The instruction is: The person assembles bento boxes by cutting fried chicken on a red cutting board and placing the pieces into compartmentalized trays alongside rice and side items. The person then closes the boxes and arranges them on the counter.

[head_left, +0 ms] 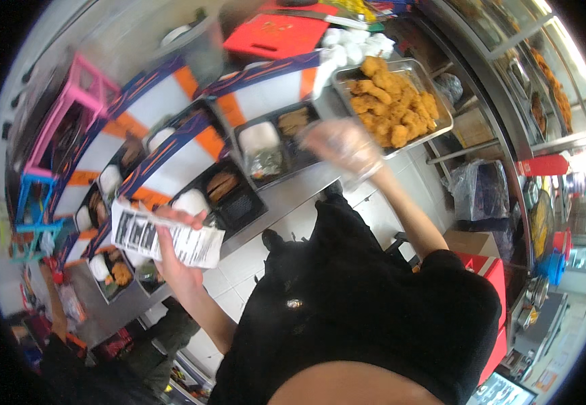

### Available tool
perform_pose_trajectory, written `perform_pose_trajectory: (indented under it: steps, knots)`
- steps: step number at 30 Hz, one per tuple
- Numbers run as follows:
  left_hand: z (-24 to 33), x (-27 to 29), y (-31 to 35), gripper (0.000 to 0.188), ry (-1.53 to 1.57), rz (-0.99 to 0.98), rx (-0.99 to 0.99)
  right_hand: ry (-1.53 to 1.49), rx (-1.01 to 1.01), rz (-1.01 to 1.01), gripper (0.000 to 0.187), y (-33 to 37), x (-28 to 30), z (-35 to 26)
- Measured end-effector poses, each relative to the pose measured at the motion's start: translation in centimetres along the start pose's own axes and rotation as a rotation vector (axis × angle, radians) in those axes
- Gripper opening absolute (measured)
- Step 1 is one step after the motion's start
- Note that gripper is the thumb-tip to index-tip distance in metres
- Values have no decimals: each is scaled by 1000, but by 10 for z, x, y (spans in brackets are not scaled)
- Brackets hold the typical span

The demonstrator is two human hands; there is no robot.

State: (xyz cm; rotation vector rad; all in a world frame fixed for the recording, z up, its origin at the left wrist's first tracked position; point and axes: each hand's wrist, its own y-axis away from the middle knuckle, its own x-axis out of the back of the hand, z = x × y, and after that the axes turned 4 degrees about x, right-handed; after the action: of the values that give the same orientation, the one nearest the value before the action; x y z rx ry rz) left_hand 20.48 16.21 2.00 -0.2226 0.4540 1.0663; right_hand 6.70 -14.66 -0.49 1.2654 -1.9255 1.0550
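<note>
Plainly, from where I stand, the person's left hand has a printed white paper slip pinched, thumb across the print, held above the near side of the open meal boxes along the steel counter. Right hand, in a clear plastic glove, blurs over the right end of a box with white rice and brown slices; can't tell how far its fingers curl or whether they hold anything. Just right of it: a metal tray heaped with golden breaded fried pieces.
</note>
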Motion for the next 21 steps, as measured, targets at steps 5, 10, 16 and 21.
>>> perform_pose_trajectory:
  steps: [5,10,16,21]
  knots:
    - [-44,-134,-59,33,-98,-351,9,222,-668,196,28,23,106,165]
    - [-91,-237,-76,28,-16,-307,105,350,-720,-3,44,8,105,248]
    - [-101,-267,-66,32,-169,-71,-9,164,-494,103,34,15,94,268]
    - [-94,-260,-60,31,-198,136,-75,-112,-419,-132,32,-17,132,271]
